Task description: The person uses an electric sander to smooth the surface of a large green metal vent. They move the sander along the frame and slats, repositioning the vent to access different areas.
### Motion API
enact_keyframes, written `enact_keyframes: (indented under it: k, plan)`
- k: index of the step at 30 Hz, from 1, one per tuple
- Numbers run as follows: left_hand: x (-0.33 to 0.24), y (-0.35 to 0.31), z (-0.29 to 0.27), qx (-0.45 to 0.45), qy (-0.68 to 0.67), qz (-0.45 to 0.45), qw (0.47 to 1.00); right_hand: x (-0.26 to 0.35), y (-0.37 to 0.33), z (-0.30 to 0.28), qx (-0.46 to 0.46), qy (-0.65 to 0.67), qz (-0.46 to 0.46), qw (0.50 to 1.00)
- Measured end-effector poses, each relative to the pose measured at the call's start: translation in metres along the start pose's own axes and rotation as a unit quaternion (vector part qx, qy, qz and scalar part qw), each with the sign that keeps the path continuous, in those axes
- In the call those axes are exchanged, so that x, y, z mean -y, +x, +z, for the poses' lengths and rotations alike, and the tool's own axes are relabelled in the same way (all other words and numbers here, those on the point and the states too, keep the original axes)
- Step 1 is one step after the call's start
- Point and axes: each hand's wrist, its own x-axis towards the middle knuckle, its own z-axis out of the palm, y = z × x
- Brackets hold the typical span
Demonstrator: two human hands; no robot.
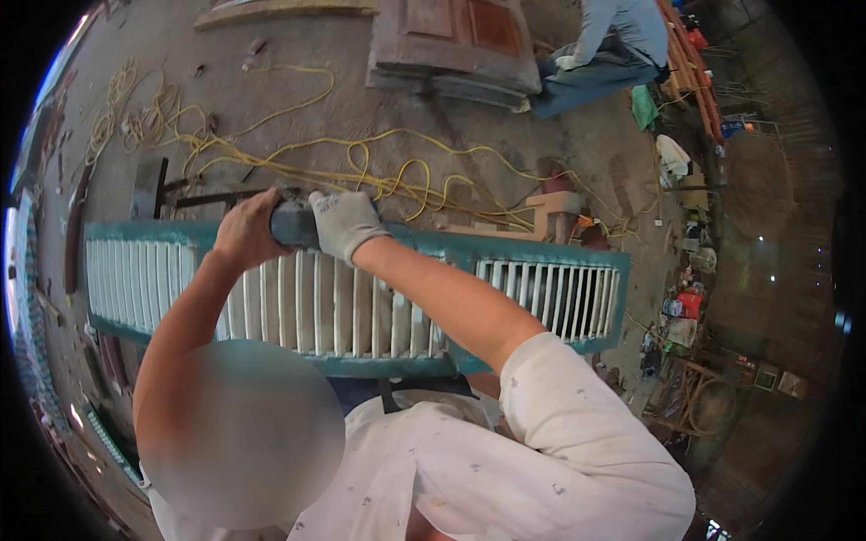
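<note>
A long louvered shutter (397,365) with a green frame and white slats lies crosswise in front of me. On its far rail rests a dark block-shaped tool (294,224); its exact kind is hard to make out. My bare left hand (245,227) grips the tool's left side. From the right, my right hand (347,222), in a light grey glove, is closed round the other end. Both arms reach across the slats, and the right forearm hides some of them. The tool's underside is out of sight.
Yellow cords (361,149) tangle over the floor beyond the shutter. Wooden door panels (451,45) are stacked at the far side, beside another person (604,59) in blue. Wood offcuts (550,212) lie past the far rail. Assorted clutter (690,307) lines the right.
</note>
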Motion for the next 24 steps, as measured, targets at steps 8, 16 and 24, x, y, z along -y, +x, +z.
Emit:
enact_keyframes:
  k: [8, 16, 24]
  plan:
    - [-0.108, 0.028, 0.045, 0.011, -0.111, 0.028, 0.993, -0.098, -0.07, -0.034, 0.029, -0.03, 0.027, 0.999]
    - [-0.201, 0.058, 0.095, 0.033, -0.11, 0.078, 0.99, -0.15, -0.149, -0.106, 0.138, 0.05, 0.079, 0.986]
    - [-0.178, 0.054, 0.089, 0.031, -0.118, 0.046, 0.991, -0.119, -0.118, -0.117, 0.166, 0.098, 0.071, 0.979]
